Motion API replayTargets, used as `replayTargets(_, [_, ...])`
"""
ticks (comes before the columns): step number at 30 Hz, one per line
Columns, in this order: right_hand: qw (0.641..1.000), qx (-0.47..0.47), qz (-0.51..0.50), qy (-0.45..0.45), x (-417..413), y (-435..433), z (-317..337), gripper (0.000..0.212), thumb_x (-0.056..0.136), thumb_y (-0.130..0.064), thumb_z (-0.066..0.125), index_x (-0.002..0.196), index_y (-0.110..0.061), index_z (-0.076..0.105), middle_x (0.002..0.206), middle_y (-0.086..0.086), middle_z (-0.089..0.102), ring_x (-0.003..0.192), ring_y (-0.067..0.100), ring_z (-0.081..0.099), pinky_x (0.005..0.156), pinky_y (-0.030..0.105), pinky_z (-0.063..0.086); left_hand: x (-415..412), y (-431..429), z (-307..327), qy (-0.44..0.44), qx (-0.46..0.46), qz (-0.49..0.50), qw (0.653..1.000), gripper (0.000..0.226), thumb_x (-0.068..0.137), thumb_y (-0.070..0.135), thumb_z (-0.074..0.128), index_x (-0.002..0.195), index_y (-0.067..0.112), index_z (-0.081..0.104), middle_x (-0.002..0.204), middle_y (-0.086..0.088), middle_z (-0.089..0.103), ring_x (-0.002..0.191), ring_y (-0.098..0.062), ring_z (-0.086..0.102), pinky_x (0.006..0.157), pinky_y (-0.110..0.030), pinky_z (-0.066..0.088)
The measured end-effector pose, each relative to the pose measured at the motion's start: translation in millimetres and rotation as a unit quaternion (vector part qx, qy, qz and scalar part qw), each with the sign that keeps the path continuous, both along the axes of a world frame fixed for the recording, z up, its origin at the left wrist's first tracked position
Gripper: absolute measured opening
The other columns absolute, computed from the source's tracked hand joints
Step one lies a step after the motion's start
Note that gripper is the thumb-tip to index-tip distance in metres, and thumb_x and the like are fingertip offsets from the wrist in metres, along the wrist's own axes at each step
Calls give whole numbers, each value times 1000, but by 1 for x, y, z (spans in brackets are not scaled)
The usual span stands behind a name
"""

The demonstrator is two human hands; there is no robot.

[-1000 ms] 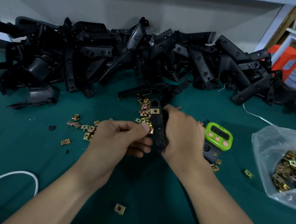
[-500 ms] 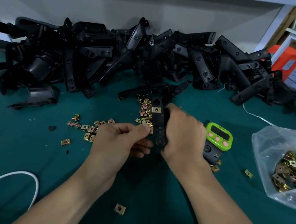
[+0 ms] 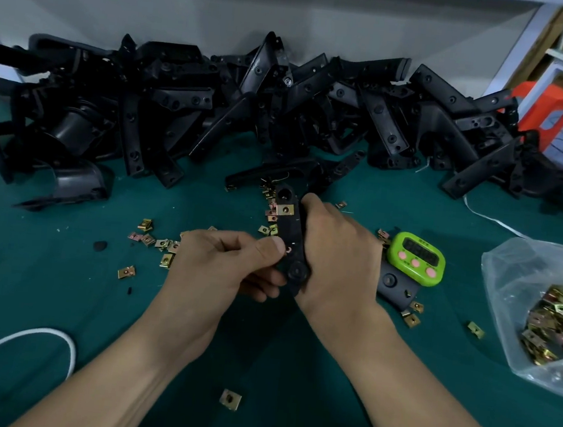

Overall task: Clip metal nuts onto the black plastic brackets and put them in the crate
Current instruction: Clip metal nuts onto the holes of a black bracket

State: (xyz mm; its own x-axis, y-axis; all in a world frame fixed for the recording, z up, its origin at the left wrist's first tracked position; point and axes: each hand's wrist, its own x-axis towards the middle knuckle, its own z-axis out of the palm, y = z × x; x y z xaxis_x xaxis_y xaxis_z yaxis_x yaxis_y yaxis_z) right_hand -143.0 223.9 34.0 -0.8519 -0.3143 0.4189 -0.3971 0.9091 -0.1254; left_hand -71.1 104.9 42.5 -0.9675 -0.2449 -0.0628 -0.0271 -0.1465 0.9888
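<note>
My right hand [image 3: 336, 253] grips a narrow black plastic bracket [image 3: 291, 229] upright over the green table. One brass metal nut [image 3: 285, 209] is clipped near the bracket's upper end. My left hand [image 3: 223, 263] pinches a second nut [image 3: 288, 250] with thumb and fingers against the bracket's left edge, lower down; most of that nut is hidden under the thumb. Loose nuts [image 3: 153, 240] lie scattered on the table left of my hands. No crate is in view.
A big heap of black brackets [image 3: 283, 110] fills the back of the table. A clear bag of nuts [image 3: 558, 322] sits at right, a green timer [image 3: 416, 259] beside my right hand. A white cable [image 3: 31, 337] curves at lower left; a single nut [image 3: 230, 399] lies near me.
My left thumb has pushed the second nut further onto the bracket's edge. Both hands and the bracket stay in about the same place.
</note>
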Motion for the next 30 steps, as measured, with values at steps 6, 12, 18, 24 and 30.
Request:
replayTargets(6, [999, 15, 20, -21, 5, -6, -8, 43, 71, -34, 77, 102, -26, 49, 91, -5, 63, 81, 20, 64, 60, 31, 31, -2, 4, -6, -2, -31, 16, 999, 29, 78, 23, 78, 54, 9, 69, 57, -14, 67, 46, -20, 62, 44, -22, 48])
replayTargets(12, [999, 4, 29, -13, 7, -9, -4, 34, 75, -34, 73, 100, -26, 51, 90, -5, 65, 79, 22, 64, 60, 32, 31, -3, 4, 3, -55, -11, 18, 998, 58, 94, 52, 56, 60, 9, 75, 61, -16, 69, 47, -18, 61, 43, -24, 48])
replayTargets(18, [997, -8, 3, -73, 15, -1, 20, 41, 75, -28, 75, 100, -28, 42, 96, -6, 64, 90, 21, 65, 63, 31, 31, -1, 0, 22, -43, 1, -4, 999, 57, 104, 41, 47, 71, 7, 78, 70, -17, 72, 55, -20, 63, 48, -23, 49])
replayTargets(24, [989, -29, -11, -141, 24, 45, 72, 39, 79, -29, 72, 101, -26, 40, 91, -3, 64, 85, 28, 65, 62, 34, 40, -13, 28, 66, 19, -76, -79, 994, 34, 88, 12, 74, 56, 20, 70, 64, -1, 66, 59, -12, 57, 55, -19, 46])
replayTargets(30, [907, -249, -49, -336, 51, 184, 122, 50, 85, -25, 75, 129, -36, 54, 92, -3, 73, 64, 14, 64, 60, 27, 47, -46, 106, 89, -26, -25, -91, 995, 10, 89, 25, 75, 81, 25, 82, 87, 3, 78, 84, -17, 71, 79, -34, 53])
